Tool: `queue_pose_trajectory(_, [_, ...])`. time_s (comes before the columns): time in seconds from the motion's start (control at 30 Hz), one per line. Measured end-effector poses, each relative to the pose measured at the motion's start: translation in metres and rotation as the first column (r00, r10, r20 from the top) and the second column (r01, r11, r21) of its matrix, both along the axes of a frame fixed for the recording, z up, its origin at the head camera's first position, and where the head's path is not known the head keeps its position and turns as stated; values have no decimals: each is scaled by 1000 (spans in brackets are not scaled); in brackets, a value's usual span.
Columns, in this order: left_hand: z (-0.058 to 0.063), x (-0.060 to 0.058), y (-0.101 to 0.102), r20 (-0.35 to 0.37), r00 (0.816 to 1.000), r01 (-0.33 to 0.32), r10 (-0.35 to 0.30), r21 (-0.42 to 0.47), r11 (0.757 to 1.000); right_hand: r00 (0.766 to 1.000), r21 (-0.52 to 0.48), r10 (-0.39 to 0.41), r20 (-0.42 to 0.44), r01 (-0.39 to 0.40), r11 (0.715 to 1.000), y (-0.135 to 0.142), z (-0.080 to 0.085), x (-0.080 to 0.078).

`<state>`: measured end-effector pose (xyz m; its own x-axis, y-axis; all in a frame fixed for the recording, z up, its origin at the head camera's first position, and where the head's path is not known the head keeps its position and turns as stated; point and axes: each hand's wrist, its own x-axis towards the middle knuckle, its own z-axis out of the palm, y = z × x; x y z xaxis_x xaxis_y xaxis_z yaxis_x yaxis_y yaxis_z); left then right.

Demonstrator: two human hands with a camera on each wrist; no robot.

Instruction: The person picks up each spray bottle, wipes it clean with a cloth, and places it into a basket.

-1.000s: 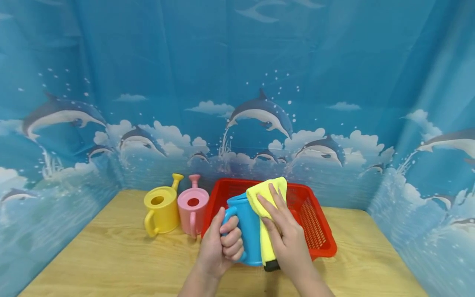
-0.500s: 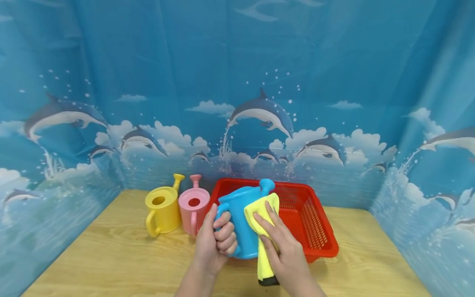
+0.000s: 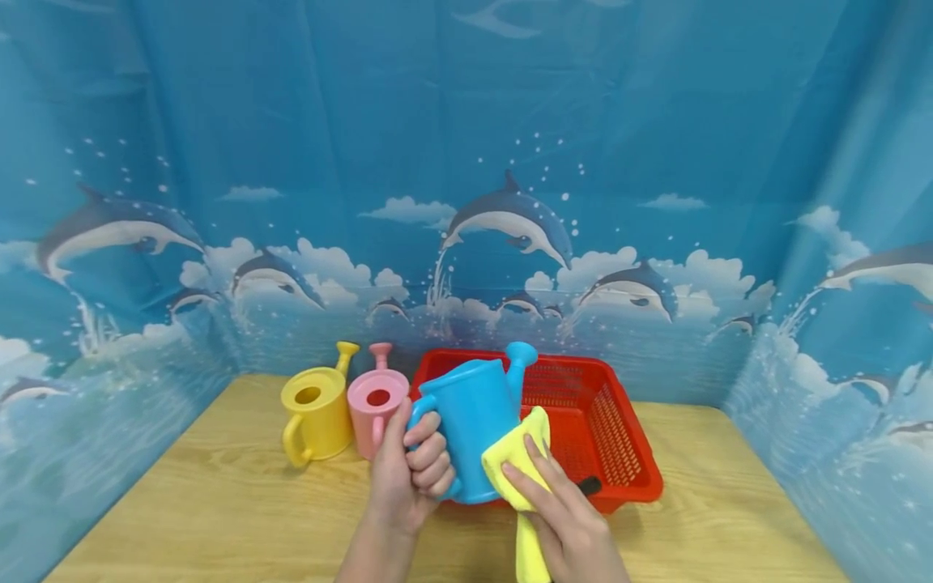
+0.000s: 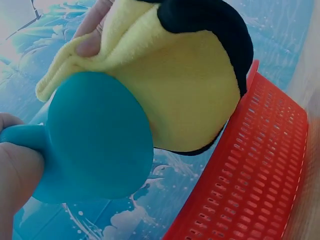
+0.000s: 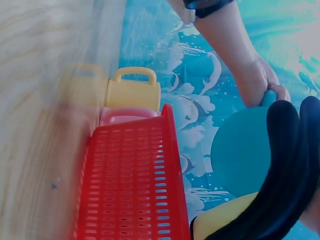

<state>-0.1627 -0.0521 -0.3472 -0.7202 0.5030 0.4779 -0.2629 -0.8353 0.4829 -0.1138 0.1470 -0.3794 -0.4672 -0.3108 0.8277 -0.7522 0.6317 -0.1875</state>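
Observation:
A blue watering can (image 3: 474, 425) is held up in front of the red basket, tilted, its spout pointing up and right. My left hand (image 3: 411, 470) grips its handle with curled fingers. In my right hand (image 3: 572, 518) is a yellow cloth (image 3: 519, 461) with a black edge, pinched between thumb and fingers against the can's lower right side. The left wrist view shows the can's round base (image 4: 100, 140) with the cloth touching its far edge. From the right wrist, the cloth's black edge (image 5: 285, 165) covers part of the can.
The red basket (image 3: 619, 441) with slotted walls stands behind the hands on the wooden table (image 3: 219, 518). To its left, a yellow watering can (image 3: 321, 417) and a pink watering can (image 3: 375, 397) stand side by side. A dolphin-print curtain (image 3: 466, 121) surrounds the back and sides.
The blue can has come up and slightly left, tilting so its spout shows. My right hand has moved the cloth from the can's upper right side down to its lower right.

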Motion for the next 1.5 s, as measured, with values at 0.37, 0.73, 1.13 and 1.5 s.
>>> queue_pose_trajectory(0.37, [-1,2,4,-89,993,83,-81,23,996,990,-98,27,142,-13,995,-3,27,-10])
queue_pose_trajectory(0.73, [-4,9,11,-135,984,104,-115,-91,990,959,-168,22,284,28,985,3,58,-27])
queue_pose_trajectory(1.13, [-3,4,5,-149,982,123,-115,42,992,984,-53,-36,173,46,998,0,41,-11])
queue_pose_trajectory(1.5, [-2,-2,-7,-143,984,128,-105,163,978,994,53,-96,51,93,994,3,12,10])
